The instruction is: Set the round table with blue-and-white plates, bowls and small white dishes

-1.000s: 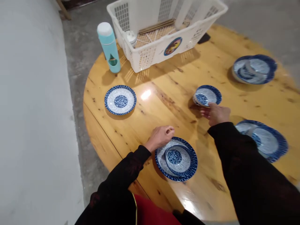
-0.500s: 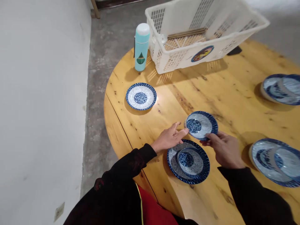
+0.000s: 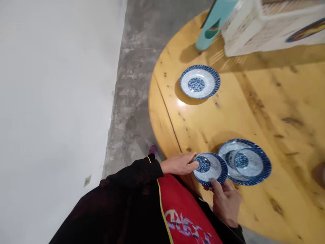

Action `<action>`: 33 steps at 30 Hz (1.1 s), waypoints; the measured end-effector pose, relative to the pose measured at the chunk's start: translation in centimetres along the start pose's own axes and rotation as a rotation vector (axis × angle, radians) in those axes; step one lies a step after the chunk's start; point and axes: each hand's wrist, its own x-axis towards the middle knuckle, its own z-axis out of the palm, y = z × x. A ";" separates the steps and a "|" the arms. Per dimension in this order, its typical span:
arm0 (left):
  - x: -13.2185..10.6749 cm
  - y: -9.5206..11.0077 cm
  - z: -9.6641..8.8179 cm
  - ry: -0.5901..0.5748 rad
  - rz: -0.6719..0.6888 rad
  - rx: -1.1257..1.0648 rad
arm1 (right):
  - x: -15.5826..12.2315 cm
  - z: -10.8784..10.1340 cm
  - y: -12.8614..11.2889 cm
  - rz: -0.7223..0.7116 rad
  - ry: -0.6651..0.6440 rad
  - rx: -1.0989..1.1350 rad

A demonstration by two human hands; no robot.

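Note:
A small blue-and-white bowl [image 3: 213, 166] is held tilted between my hands, close to the near edge of the table. My left hand [image 3: 180, 164] grips its left rim, thumb over the edge. At the lower right rim, my right hand [image 3: 226, 202] pinches the same bowl, thumb on top and fingers underneath. Just right of it, a blue-rimmed plate [image 3: 266, 168] rests on the table with another small bowl [image 3: 254, 165] sitting in it. The held bowl overlaps that plate's left edge in view.
Another blue-rimmed plate [image 3: 199, 82] lies farther back on the round wooden table [image 3: 203, 128]. Behind it stand a turquoise bottle [image 3: 212, 28] and a white plastic crate [image 3: 264, 34], both cut off by the frame. A white wall [image 3: 58, 84] runs along the left.
The held bowl has come toward my body, from behind the plate and bowl to their left side. My left hand now grips its rim. The view has shifted left and down.

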 end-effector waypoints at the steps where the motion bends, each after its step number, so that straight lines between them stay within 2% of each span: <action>1: -0.8 -0.3 0.4 -0.020 -0.025 0.027 | -1.3 0.3 0.8 0.028 0.017 0.003; 4: -2.5 -0.8 1.2 -0.080 -0.070 0.073 | -4.0 1.0 2.3 0.101 0.044 0.005; 6: -3.1 -1.1 1.4 -0.078 -0.066 0.086 | -4.6 1.3 2.6 0.113 0.048 0.011; 13: -3.4 -1.4 1.4 0.101 0.007 0.086 | -2.9 1.1 0.3 -0.069 -0.006 -0.049; 17: -3.6 -0.8 2.0 0.158 0.013 0.118 | -3.1 0.7 -0.3 -0.100 -0.033 -0.015; 25: -3.9 -0.4 4.3 0.151 -0.067 0.190 | -3.1 0.5 3.1 -0.117 -0.032 0.023; 29: -2.9 0.0 3.8 0.121 -0.054 0.215 | -3.3 0.6 3.3 -0.091 -0.001 0.049; 33: -1.0 0.4 2.0 0.070 0.007 0.240 | -3.3 1.1 2.2 -0.056 0.110 0.073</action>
